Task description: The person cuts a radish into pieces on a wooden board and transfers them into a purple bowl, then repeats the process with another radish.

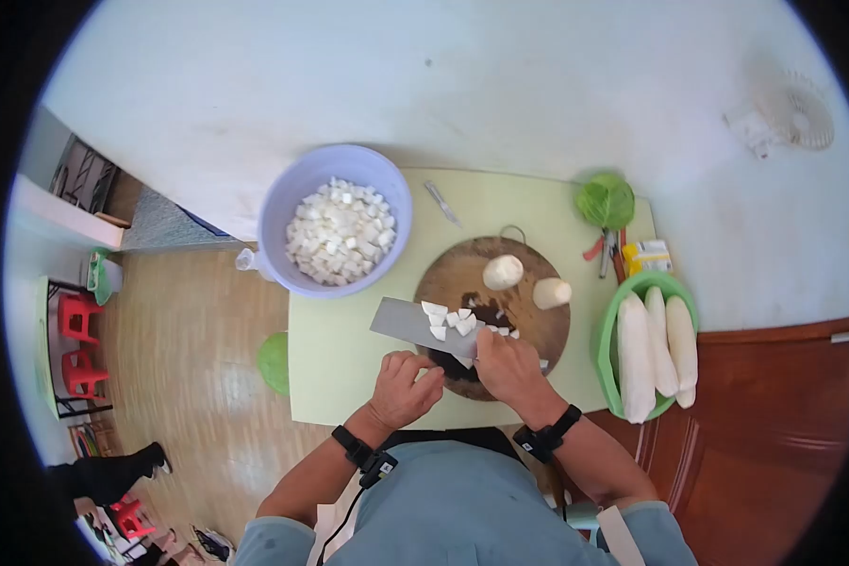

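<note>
The right hand (512, 368) gripped the knife (399, 320) carrying white bits (465, 326), which needed a level hold, and the left hand (406, 389), maybe empty, curled nearby.

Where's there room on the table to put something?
The pale-green table is bare between the lilac plastic tub and left hand, and between the thin silvery tool and green leaf. The round wooden board is crowded.
</note>
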The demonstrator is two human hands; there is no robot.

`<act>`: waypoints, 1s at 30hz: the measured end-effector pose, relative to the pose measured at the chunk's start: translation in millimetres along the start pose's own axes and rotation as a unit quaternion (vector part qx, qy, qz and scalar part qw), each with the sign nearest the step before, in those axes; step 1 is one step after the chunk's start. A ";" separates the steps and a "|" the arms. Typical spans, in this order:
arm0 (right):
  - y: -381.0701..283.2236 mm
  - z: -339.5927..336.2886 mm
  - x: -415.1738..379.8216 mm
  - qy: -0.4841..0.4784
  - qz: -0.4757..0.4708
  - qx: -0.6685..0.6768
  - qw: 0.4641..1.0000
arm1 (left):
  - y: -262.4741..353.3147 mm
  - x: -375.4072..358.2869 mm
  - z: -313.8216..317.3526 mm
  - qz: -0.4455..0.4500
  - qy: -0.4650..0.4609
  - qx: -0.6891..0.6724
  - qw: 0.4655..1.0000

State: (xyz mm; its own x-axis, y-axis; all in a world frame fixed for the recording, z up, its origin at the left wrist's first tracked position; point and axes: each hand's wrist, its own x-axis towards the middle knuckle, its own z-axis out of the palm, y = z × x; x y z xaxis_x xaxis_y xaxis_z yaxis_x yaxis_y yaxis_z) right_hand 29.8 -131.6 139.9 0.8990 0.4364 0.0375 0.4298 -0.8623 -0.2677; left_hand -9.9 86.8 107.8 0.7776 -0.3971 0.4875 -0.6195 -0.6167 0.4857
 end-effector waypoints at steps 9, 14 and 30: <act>-47.2 -9.4 128.5 0.065 -0.135 -0.056 0.987 | -65.6 58.5 -61.9 -0.074 0.004 0.131 0.989; -62.4 10.0 173.9 0.046 -0.175 -0.092 0.979 | -115.0 65.5 -82.5 -0.090 -0.041 0.108 0.989; -66.4 25.8 190.9 0.007 -0.164 -0.118 0.979 | -187.9 84.0 -79.8 -0.196 0.014 0.127 0.972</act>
State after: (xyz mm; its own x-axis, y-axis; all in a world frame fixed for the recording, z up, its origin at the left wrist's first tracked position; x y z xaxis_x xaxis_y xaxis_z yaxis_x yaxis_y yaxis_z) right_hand 170.7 15.6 140.0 0.7100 0.6973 0.0980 0.7013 -0.7128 -0.0095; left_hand 163.3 223.5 115.4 0.9434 -0.0809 0.3216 -0.2261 -0.8664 0.4452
